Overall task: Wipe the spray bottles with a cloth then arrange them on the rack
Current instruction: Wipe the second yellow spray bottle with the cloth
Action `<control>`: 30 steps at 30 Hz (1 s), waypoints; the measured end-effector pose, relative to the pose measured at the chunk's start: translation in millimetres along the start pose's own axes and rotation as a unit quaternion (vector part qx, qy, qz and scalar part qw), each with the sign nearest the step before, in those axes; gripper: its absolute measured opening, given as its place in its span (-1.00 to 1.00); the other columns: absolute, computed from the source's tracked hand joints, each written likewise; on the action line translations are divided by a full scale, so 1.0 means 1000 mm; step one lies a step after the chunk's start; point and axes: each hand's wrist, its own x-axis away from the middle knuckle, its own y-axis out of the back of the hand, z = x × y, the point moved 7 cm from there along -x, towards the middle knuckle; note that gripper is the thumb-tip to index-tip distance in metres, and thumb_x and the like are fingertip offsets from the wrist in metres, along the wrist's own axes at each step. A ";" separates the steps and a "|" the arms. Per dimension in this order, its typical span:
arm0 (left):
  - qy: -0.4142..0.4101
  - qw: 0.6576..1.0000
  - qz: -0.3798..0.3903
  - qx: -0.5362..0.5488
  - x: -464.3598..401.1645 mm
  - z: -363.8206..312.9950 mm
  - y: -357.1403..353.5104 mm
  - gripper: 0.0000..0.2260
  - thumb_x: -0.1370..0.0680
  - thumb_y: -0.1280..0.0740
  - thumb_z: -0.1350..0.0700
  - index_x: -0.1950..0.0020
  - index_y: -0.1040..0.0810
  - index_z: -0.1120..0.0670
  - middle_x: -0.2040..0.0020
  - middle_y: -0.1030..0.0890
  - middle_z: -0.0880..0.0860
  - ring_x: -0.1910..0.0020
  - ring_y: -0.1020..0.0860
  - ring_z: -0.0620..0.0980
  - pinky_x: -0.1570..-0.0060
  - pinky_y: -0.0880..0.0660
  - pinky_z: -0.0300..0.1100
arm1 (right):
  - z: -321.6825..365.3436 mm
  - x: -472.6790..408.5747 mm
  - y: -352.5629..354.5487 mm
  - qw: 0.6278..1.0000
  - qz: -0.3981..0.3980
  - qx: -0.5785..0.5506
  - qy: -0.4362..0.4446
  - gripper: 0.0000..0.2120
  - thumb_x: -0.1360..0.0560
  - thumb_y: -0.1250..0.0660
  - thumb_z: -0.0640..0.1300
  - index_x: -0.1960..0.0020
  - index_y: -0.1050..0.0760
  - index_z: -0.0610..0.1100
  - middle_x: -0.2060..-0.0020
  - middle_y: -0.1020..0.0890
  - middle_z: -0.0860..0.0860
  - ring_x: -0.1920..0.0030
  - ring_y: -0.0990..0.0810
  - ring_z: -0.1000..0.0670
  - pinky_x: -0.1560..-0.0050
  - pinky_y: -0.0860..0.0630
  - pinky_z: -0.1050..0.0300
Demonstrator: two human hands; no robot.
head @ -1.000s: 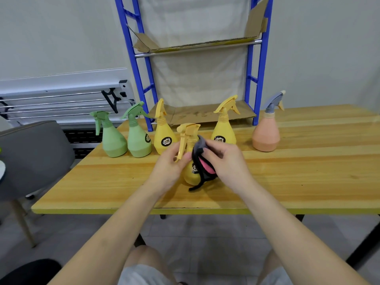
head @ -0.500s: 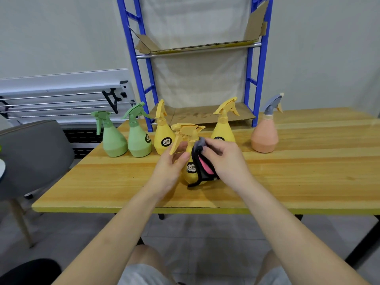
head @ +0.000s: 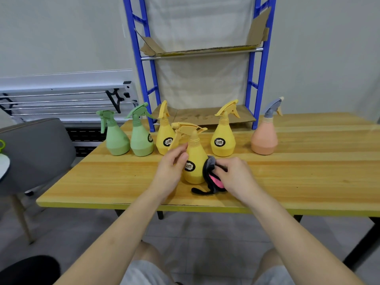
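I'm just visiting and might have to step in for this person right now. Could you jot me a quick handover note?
Left hand: holds the front yellow bottle by its side, steadying it on the table.
Right hand: grips the cloth against that bottle's lower right side.
Other bottles stand in a row behind: two green, two yellow, one pink.
Rack: holds only cardboard, no bottles.
Done: wiping under way on one bottle.
Left: finish wiping it, presumably wipe the others, put all six on the rack.
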 end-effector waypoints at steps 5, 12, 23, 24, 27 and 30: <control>0.027 0.999 -0.031 -0.007 0.001 -0.001 -0.008 -0.41 -0.55 -0.42 -0.20 -0.53 -0.42 -0.04 -0.43 -0.51 -0.08 -0.38 -0.48 -0.11 -0.42 -0.45 -0.05 | 0.002 0.006 -0.003 0.999 -0.026 -0.029 0.001 -0.83 -0.62 -0.38 -0.08 0.02 -0.73 0.11 0.29 -0.70 0.07 0.20 -0.59 -0.06 0.15 -0.52 0.03; 0.066 0.990 -0.034 0.120 -0.007 -0.012 -0.006 -0.56 -0.59 -0.44 -0.08 -0.45 -0.51 -0.06 -0.21 -0.65 -0.05 -0.22 -0.61 -0.07 -0.27 -0.57 -0.04 | 0.003 0.019 0.004 0.981 -0.047 -0.189 -0.002 -0.79 -0.63 -0.34 -0.15 -0.04 -0.73 0.08 0.12 -0.76 0.07 -0.02 -0.71 -0.11 -0.10 -0.63 -0.20; 0.093 0.952 -0.002 0.291 -0.005 -0.043 -0.011 -0.73 -0.70 -0.27 -0.01 -0.34 -0.59 0.07 -0.18 -0.72 0.06 -0.20 -0.67 0.04 -0.27 -0.58 0.12 | 0.038 0.042 0.006 0.943 -0.161 -0.285 0.068 -0.59 -0.65 -0.36 -0.26 -0.45 -0.55 0.02 -0.41 -0.57 0.20 -0.47 -0.45 0.25 -0.47 -0.39 0.27; 0.090 0.955 -0.006 0.282 -0.004 -0.044 -0.013 -0.73 -0.70 -0.28 0.00 -0.33 -0.59 0.07 -0.18 -0.72 0.07 -0.21 -0.67 0.07 -0.28 -0.57 0.14 | 0.042 0.044 0.006 0.949 -0.179 -0.239 0.101 -0.57 -0.63 -0.40 -0.27 -0.45 -0.54 0.01 -0.45 -0.53 0.16 -0.51 -0.41 0.23 -0.50 -0.35 0.28; 0.070 0.964 -0.012 0.255 -0.004 -0.046 -0.018 -0.75 -0.70 -0.28 0.02 -0.30 -0.61 0.08 -0.16 -0.72 0.08 -0.20 -0.68 0.09 -0.22 -0.59 0.12 | 0.050 0.047 0.002 0.946 -0.228 -0.111 0.203 -0.54 -0.58 -0.44 -0.25 -0.45 -0.50 -0.03 -0.49 -0.49 0.02 -0.59 -0.36 0.02 -0.56 -0.31 0.18; 0.062 0.964 -0.023 0.257 -0.005 -0.049 -0.015 -0.78 -0.70 -0.29 0.04 -0.27 -0.62 0.09 -0.14 -0.73 0.08 -0.19 -0.68 0.08 -0.15 -0.59 0.03 | 0.050 0.044 0.005 0.943 -0.227 -0.136 0.203 -0.54 -0.59 -0.43 -0.25 -0.45 -0.50 -0.02 -0.50 -0.48 0.02 -0.58 -0.37 0.04 -0.56 -0.32 0.17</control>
